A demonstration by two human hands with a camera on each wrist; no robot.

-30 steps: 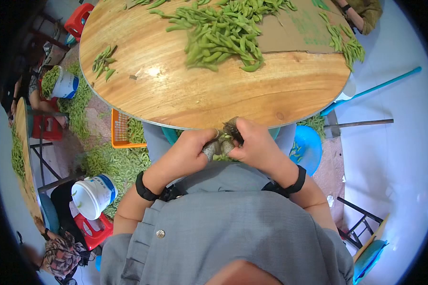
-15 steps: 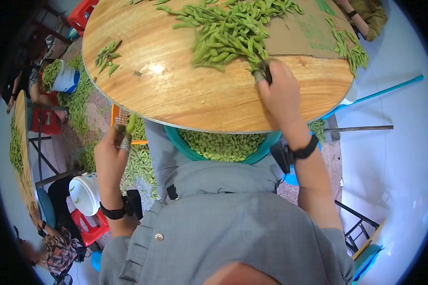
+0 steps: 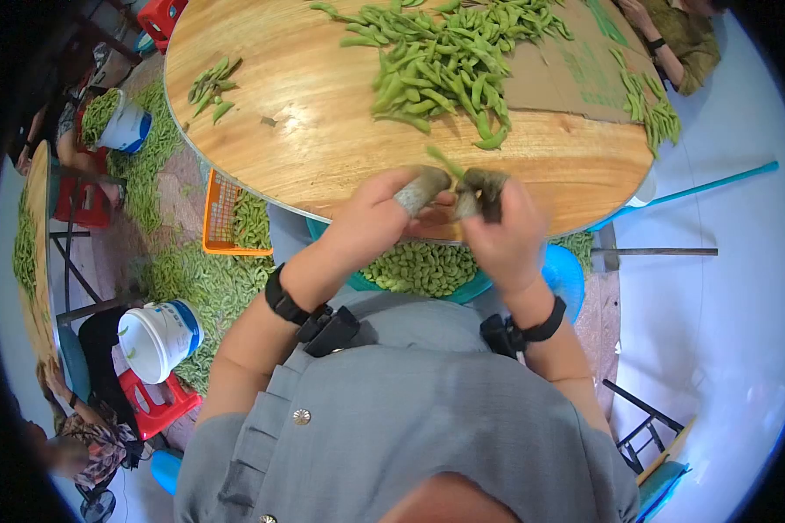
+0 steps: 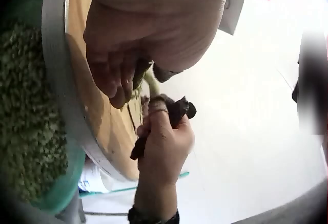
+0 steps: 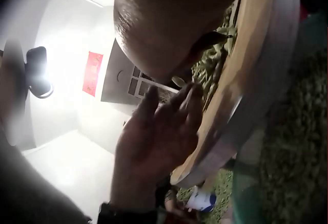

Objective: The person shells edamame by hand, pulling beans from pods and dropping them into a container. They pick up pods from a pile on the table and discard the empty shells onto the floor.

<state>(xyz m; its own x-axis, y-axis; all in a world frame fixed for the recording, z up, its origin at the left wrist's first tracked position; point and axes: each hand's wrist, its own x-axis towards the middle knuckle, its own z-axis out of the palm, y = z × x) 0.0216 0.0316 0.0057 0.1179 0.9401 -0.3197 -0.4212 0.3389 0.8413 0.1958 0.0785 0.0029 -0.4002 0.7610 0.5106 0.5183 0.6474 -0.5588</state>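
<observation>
Over the near edge of the wooden table (image 3: 305, 166), the right hand (image 3: 501, 231) pinches a green pod (image 3: 445, 161) that points up and left. Beside it is the left hand (image 3: 371, 218), its covered fingertips close to the right ones. The left wrist view has the pod (image 4: 152, 83) between the left hand (image 4: 148, 29) and the right hand (image 4: 166, 147). Seen from the right wrist, the left hand (image 5: 156, 137) has loosely extended fingers near the pod (image 5: 178, 81). Below the hands, shelled beans (image 3: 423, 268) fill a teal basin, partly hidden.
Piled pods (image 3: 445, 70) lie on the table beside flat cardboard (image 3: 558, 74). An orange basket (image 3: 235, 251) stands below the left table edge, with a white bucket (image 3: 153, 344) and scattered pods on the floor. Another person's arm (image 3: 667, 61) is at the upper right.
The right hand has drawn back from the pod pile toward the body with a pod. The left hand has moved in from the orange basket, and the pod seen there is gone from it.
</observation>
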